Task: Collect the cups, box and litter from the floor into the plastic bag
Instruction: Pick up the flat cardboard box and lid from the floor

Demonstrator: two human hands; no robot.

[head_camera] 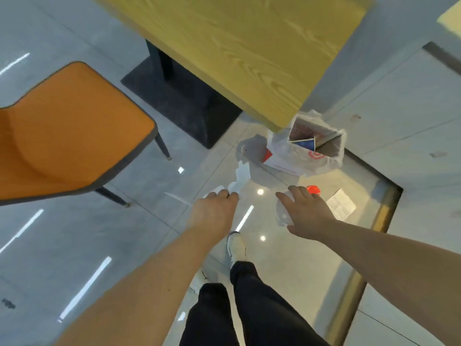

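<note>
A white plastic bag (319,158) stands open on the floor by the table corner, with a box (311,139) inside it. My left hand (214,211) is closed on crumpled white paper litter (240,178) that sticks up past the fingers. Lower right of the bag, my right hand (305,211) holds a pale crumpled piece (283,216), fingers spread over it. A red cup (313,189) lies on the floor just beyond that hand. A white printed sheet (340,207) lies flat to the right.
A yellow wooden table (244,51) on a dark pedestal base (184,106) stands ahead. An orange chair (67,136) is at the left. My legs and white shoe (235,245) are below. A metal-framed glass floor panel (384,213) lies under the bag. A small paper scrap (180,170) lies near the chair leg.
</note>
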